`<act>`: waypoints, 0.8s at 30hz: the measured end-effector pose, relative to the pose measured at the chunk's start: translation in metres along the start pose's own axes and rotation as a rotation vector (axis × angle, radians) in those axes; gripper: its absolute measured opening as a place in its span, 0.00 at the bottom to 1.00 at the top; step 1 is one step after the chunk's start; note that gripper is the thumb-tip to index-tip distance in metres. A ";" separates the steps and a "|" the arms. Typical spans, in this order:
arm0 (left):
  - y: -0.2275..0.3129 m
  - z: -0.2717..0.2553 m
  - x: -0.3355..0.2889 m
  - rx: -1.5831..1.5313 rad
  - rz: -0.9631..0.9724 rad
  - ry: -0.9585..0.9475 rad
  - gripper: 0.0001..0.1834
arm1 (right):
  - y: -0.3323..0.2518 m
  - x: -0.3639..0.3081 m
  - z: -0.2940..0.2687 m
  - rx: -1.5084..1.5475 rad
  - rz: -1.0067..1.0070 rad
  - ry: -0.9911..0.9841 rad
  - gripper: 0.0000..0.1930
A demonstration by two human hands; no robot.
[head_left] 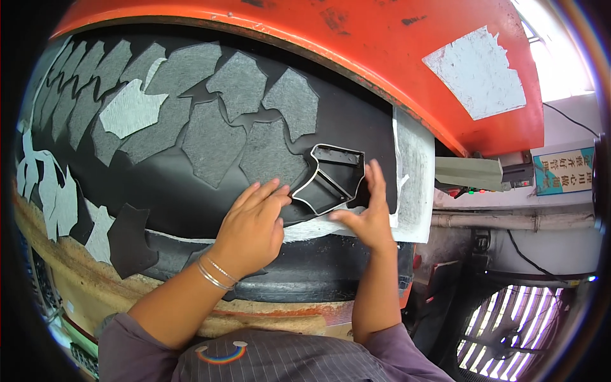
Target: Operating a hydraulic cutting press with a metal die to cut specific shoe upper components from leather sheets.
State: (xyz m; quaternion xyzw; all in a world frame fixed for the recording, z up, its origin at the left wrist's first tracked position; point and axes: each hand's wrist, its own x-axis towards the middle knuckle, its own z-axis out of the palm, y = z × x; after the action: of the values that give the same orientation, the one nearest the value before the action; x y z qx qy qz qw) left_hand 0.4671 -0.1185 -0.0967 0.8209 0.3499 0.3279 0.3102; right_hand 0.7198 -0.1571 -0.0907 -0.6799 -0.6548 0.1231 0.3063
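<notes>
A metal cutting die [334,183], an angular outline with a crossbar inside, stands on a black sheet [175,202]. My left hand [251,226] reaches in from the lower left, fingers stretched toward the die's left corner, their tips at or close to it. At the die's right side is my right hand [371,213], its fingers extended upward and the thumb apart near the lower edge. Neither hand is closed round anything. Left of the die, several grey fabric-faced pieces [213,140] of similar shape lie in rows on the sheet.
A large orange machine part [305,22] with torn white paper [477,73] arches over the back. Pale scraps [133,109] lie among the pieces. A dark cut piece [130,242] rests on the near left edge. A fan [509,337] stands at the lower right.
</notes>
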 end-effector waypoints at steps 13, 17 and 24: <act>-0.003 -0.004 -0.001 0.032 0.005 -0.010 0.22 | 0.023 0.027 -0.011 -0.063 -0.110 -0.113 0.36; -0.001 -0.006 0.000 0.015 0.004 -0.053 0.24 | 0.021 0.024 -0.011 -0.100 -0.085 -0.117 0.33; -0.002 -0.010 -0.003 0.005 0.006 -0.089 0.27 | 0.020 0.023 -0.008 -0.073 -0.054 -0.112 0.32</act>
State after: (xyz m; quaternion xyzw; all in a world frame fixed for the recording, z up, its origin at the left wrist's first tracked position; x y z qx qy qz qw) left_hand 0.4573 -0.1174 -0.0930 0.8366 0.3340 0.2911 0.3222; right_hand 0.7432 -0.1358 -0.0907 -0.6646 -0.6933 0.1286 0.2472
